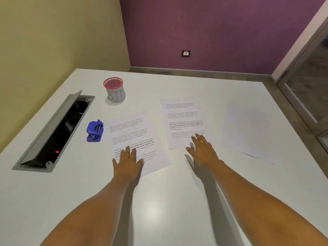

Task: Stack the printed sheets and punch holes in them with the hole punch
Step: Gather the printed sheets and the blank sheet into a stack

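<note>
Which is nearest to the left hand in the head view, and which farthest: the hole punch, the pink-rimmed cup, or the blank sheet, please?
1. Hole punch, just left of and beyond the left hand.
2. Pink-rimmed cup, farther back.
3. Blank sheet, far right.

Office room, white desk [177, 201] with cable hatch [53, 134], mesh pen cup [114, 91], wall socket [185, 53]
</note>
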Demonstrator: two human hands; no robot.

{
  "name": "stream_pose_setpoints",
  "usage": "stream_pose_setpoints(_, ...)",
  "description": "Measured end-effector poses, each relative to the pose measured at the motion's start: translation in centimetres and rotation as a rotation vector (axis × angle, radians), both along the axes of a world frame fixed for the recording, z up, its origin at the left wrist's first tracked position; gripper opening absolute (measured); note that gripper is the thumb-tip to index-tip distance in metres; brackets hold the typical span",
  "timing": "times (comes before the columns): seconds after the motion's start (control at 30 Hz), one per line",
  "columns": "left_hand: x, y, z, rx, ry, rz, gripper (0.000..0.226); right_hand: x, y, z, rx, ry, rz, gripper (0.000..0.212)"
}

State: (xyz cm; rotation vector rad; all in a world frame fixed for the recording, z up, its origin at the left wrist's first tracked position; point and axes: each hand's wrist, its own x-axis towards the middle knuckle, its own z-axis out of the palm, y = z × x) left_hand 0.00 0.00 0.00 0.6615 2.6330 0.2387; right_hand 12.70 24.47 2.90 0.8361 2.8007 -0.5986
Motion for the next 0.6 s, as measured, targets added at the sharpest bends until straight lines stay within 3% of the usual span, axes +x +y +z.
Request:
stream_pose_setpoints(0.37, -3.4, 1.1, -2.0, -0.046, 0.105, -0.136, 0.061, -2.1, 4.2, -2.5, 0.01, -0.023, -0.102, 0.06)
stream_pose_setpoints(0.47, -4.0, 1.7, -2.1, -0.013, 0.098, -0.141, 0.06, -1.7, 3.7, -3.4, 0.033, -0.057, -0.085, 0.058)
stream_pose_setpoints(0.6, -4.5, 2.4, -1.7, 0.134, 0.099, -0.044, 0.056, -1.8, 3.3, -3.5, 0.102, 0.087, -0.152, 0.043)
